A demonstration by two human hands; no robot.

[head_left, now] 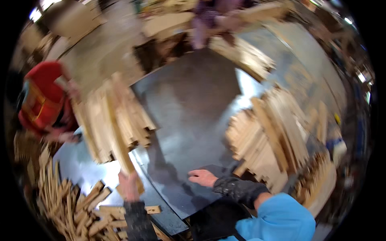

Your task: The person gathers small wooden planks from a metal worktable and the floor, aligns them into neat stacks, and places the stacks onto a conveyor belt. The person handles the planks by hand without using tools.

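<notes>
Blur softens the whole view. My left hand is closed at the near end of a long wooden strip, which reaches away along the stack of wooden strips at the left. My right hand is over the near part of the dark metal tabletop, its fingers pointing left and nothing in them. Whether it touches the metal I cannot tell. To its right, several pale wooden pieces lie stacked on the table.
A heap of short wooden offcuts fills the lower left. A person in red stands beyond the left stack, and another person in purple is at the far side. More wooden strips lie at the far edge, others at the right.
</notes>
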